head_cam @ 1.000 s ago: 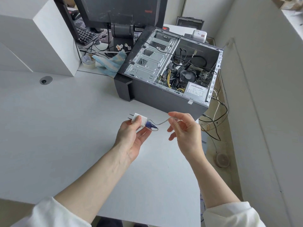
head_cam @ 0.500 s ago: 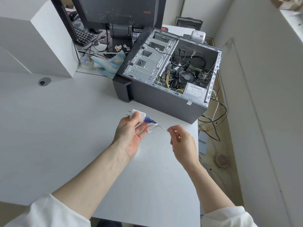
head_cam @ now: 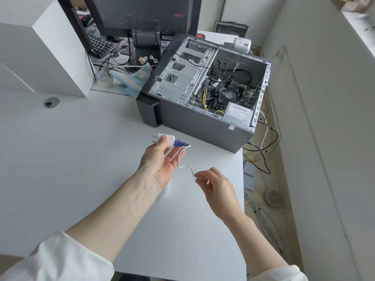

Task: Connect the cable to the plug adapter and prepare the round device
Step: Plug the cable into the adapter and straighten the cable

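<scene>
the left hand point(head_cam: 160, 159) holds the white plug adapter point(head_cam: 167, 140) above the counter point(head_cam: 71, 159), thumb on top and fingers point(head_cam: 172, 157) beneath it, its two metal prongs pointing left. the blue connector point(head_cam: 179, 143) of the white cable point(head_cam: 183, 162) sits seated in the adapter's right end. from there the cable drops in a loose s-curve toward the near right, where the right hand point(head_cam: 217, 189) pinches it between thumb and fingertips point(head_cam: 199, 176) — both hands are off the counter surface.

farther back, an open computer case point(head_cam: 203, 98) lies on its side at the counter's far right, internal boards, fan and wiring exposed. to its left lie a blue-and-white cloth point(head_cam: 129, 80) and a roll of tape point(head_cam: 104, 77), with a monitor point(head_cam: 142, 15) and keyboard point(head_cam: 101, 45) behind them. a white box point(head_cam: 40, 47) occupies the far left corner.

a small round object point(head_cam: 273, 197) rests on the floor at the right, among loose wires (whether this is the round device cannot be told).
</scene>
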Motion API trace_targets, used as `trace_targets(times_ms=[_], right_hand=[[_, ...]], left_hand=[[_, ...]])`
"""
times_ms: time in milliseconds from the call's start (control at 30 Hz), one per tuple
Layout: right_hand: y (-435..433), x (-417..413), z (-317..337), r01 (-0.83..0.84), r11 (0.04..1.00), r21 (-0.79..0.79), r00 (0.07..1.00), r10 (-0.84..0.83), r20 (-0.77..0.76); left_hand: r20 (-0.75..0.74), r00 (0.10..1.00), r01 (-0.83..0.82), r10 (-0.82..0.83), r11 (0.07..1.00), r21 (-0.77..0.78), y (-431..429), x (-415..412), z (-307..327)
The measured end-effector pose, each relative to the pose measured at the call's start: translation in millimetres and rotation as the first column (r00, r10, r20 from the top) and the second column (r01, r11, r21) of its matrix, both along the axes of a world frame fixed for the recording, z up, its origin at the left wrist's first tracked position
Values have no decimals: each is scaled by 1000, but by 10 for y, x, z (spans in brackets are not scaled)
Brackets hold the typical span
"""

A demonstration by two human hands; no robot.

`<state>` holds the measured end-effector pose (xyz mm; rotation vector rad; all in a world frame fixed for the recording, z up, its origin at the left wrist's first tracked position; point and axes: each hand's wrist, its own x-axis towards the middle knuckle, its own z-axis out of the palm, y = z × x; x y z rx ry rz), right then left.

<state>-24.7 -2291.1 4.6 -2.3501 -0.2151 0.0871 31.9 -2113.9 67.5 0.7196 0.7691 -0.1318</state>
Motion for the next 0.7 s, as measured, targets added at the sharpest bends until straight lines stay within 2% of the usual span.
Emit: trace_targets(times_ms=[133,233,333,400,467,533,700], right_hand=[[-9,-119,-4,-9,1000,17,996,11,-91],[-9,-220,23,97,967,237,961,-29,-275],[-44,-314,81,346,795,498,853,-45,-521],[-81,-353,89,461,668,585,802,-32,-596],[-117,-386,76,524,591,613,767,-15,-641],[-138,-423,42,569,560,602,730,-6,-683],[-166,-586,-107,626,589,511,676,-81,-733]], left_hand=[[42,999,-5,4,1000,22,56,106,-23],[42,999,-9,6,996,85,127,195,-55],[48,998,33,-41,987,155,183,265,-85],[54,996,59,-69,983,174,212,305,-109],[55,994,84,-96,980,180,231,335,-125],[55,991,112,-125,974,196,240,363,-137],[32,974,210,-226,941,264,151,416,-165]])
